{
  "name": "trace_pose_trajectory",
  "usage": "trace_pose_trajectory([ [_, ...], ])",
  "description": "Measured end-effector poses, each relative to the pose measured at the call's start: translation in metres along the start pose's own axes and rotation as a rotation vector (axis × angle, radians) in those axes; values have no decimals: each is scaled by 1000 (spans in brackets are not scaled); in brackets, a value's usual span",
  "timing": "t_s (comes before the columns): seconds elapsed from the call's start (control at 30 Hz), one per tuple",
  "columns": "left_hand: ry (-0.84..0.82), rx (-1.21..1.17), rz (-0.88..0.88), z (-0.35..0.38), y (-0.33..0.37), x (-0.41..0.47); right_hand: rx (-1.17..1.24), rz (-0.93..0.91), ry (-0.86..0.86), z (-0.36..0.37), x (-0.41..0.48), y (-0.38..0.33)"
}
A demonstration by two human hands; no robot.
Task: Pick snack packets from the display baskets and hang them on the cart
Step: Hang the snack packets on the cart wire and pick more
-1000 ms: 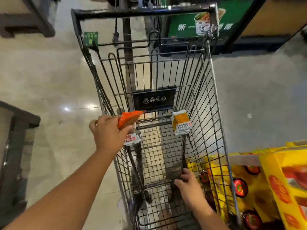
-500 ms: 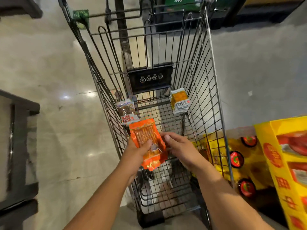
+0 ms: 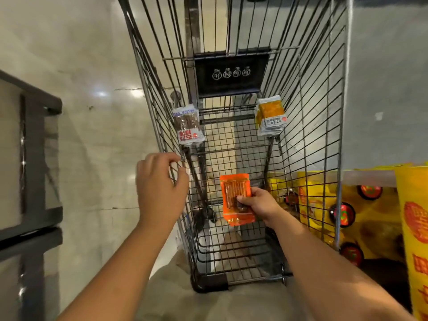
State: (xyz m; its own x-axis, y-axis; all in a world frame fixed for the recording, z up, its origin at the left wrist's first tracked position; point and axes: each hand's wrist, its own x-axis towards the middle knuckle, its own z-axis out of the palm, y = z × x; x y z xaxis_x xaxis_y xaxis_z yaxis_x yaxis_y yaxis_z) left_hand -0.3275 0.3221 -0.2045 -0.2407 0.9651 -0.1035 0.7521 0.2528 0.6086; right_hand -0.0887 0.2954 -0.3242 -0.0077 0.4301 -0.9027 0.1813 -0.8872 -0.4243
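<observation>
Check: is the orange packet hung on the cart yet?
Not hung: the right hand grips the orange packet inside the cart.

— What is the person wearing?
— Only bare skin shows: the bare left forearm and bare right forearm run uncovered to the picture's edge.
— And the hands?
— The left hand and right hand are bare too.

wire metal cart, glossy plastic packet
</observation>
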Motion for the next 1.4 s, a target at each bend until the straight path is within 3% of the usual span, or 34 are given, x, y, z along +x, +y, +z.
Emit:
trace_pose_trajectory([
  [0.1,108,-17,-128,13,-25,-9,-173,72,-25,21,31,16],
  [0.2,-103,-297,-451,32,-31,-17,-502,86,-86,49,59,33],
  [0.27,-113,-392,-527,44,-36,-24,-648,66,-128,65,71,41],
  [0.57,-46,-353,-463,62,-48,-31,-996,-72,-192,103,81,75],
  [0.73,-45,-346,-442,63,-50,-30,-1172,-268,-3,106,79,74],
  [0.83,-39,-339,-414,64,-51,-30,-1138,-393,-39,112,80,74],
  [1.07,-40,-335,-408,66,-56,-31,-1366,-377,-188,112,87,73],
  [1.23,-49,-360,-413,64,-55,-30,-1433,-239,-369,91,79,63],
  [1.4,-146,-389,-434,54,-51,-25,-1172,-160,-163,65,25,61],
])
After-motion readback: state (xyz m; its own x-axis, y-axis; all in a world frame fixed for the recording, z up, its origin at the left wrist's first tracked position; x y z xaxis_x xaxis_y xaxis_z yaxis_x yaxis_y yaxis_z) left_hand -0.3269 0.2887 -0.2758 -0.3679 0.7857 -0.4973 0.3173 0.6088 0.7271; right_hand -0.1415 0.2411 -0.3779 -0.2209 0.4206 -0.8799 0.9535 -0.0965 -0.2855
